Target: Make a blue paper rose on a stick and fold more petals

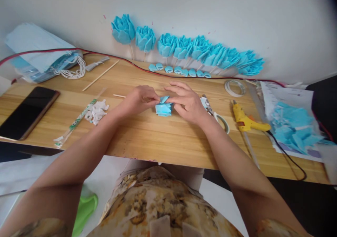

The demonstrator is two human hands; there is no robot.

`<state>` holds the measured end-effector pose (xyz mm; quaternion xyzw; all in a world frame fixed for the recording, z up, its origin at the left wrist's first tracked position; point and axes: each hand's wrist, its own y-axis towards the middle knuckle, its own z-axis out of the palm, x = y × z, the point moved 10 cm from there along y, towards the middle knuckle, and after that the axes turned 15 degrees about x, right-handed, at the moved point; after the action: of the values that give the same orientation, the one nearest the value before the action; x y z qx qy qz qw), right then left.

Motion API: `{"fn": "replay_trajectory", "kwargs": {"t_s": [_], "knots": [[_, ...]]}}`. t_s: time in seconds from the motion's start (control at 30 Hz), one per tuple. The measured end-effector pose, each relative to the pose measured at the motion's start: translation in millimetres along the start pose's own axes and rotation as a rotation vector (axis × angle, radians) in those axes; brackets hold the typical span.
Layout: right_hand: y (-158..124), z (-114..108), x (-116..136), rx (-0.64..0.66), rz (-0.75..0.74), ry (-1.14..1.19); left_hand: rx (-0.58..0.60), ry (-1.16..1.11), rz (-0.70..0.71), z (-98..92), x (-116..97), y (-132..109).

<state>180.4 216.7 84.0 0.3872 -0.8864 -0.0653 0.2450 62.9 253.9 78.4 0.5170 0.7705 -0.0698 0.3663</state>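
Observation:
Between my hands, on the wooden table, is a small stack of light-blue fabric pieces (163,110), with one piece angled up at its top. My left hand (140,98) is closed in a pinch at the upper left edge of that top piece. From the other side, my right hand (186,100) reaches in with its fingers spread, its index fingertip touching the blue fabric. Whether the right thumb grips anything is hard to see. A thin wooden stick (119,96) lies beside my left hand. Scissors (221,122) rest partly behind my right wrist.
Blue fabric flowers (166,45) on sticks lean against the wall, small blue rolls (168,69) before them. At right are a yellow glue gun (244,119), tape (235,88) and blue pieces (292,124). Left are a phone (26,112), white scraps (97,112) and packaged masks (39,51).

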Motion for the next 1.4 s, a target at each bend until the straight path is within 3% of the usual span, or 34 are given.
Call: {"fn": "replay_trajectory", "kwargs": {"t_s": [0.23,0.57,0.83,1.07,1.2,1.4], "knots": [[-4.3,-22.0,-2.5,-0.131,0.072,0.065,-0.026,-0.019,0.012,-0.8,0.4,-0.7],[-2.8,-13.5,10.2,-0.041,-0.097,-0.019,-0.007,-0.055,0.067,-0.4,-4.6,-0.8],[-1.7,-9.1,1.0,-0.002,-0.037,0.018,-0.027,-0.113,-0.040,-8.0,7.4,-5.9],[-1.2,-6.3,-3.6,0.008,-0.006,0.045,0.042,0.003,-0.049,4.2,10.7,-3.4],[-1.3,-4.9,-4.2,0.029,-0.003,0.051,0.065,-0.065,-0.097,10.5,16.3,-2.5],[-2.4,-3.5,-1.6,0.129,-0.028,0.061,0.049,-0.123,-0.058,12.2,15.8,-2.2]]}}
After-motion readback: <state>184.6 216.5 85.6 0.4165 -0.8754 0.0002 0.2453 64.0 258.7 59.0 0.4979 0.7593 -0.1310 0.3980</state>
